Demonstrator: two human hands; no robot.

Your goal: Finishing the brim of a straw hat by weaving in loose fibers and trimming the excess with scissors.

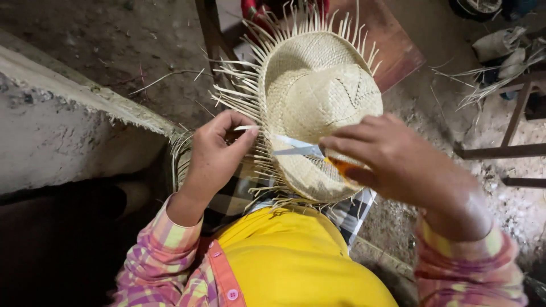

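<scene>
A pale woven straw hat point(318, 96) rests crown-up on my lap, with many loose straw ends sticking out around its brim. My left hand point(216, 150) pinches one loose straw end at the brim's left edge. My right hand point(387, 156) grips scissors point(298, 146) with an orange handle; the metal blades are parted and point left across the brim toward the straw held by my left hand. My sleeves are pink plaid and my front is yellow.
A rough concrete ledge point(62, 113) runs along the left. A wooden board point(392, 45) lies on the dirt floor behind the hat. Wooden furniture legs point(512, 136) and a bundle of loose straw point(489, 79) are at the right.
</scene>
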